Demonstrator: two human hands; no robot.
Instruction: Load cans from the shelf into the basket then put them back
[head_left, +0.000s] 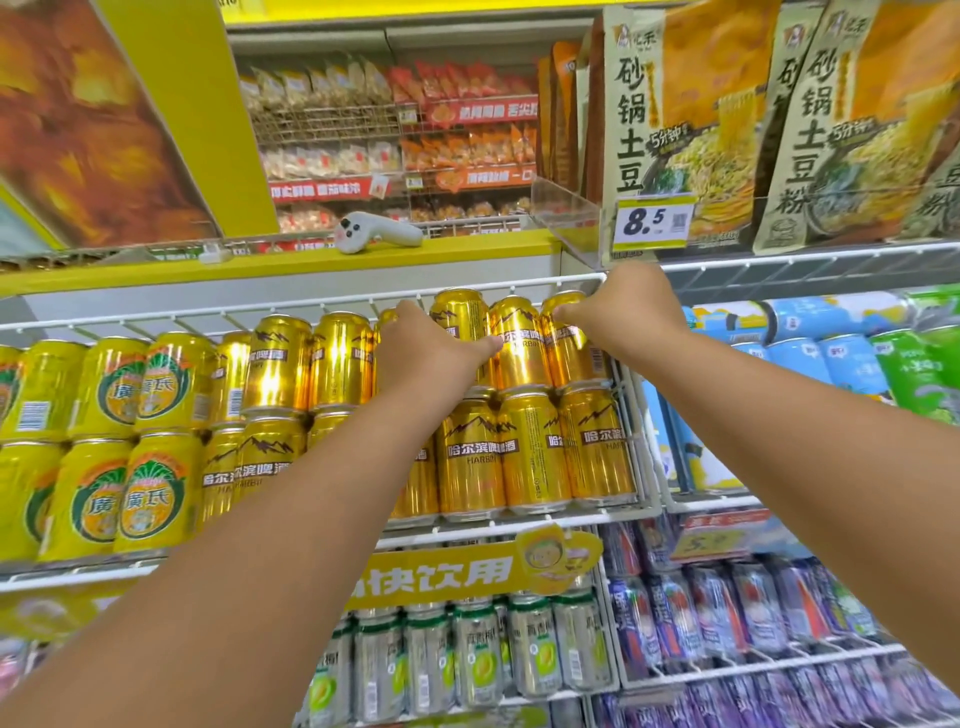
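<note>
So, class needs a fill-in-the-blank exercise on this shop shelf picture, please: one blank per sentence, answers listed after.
1. Both hands reach the ____ row of gold Harbin cans.
2. The left hand and right hand each touch a ____.
3. The yellow price tag reads ____.
4. The white controller lies on a ____ ledge.

Answers: top; can; 8.5; yellow

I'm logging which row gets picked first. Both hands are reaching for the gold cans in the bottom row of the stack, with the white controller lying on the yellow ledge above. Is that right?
Not quite: the head view shows the left hand and right hand on the gold cans in the top row, not the bottom. The white controller does lie on the yellow ledge above.
</note>
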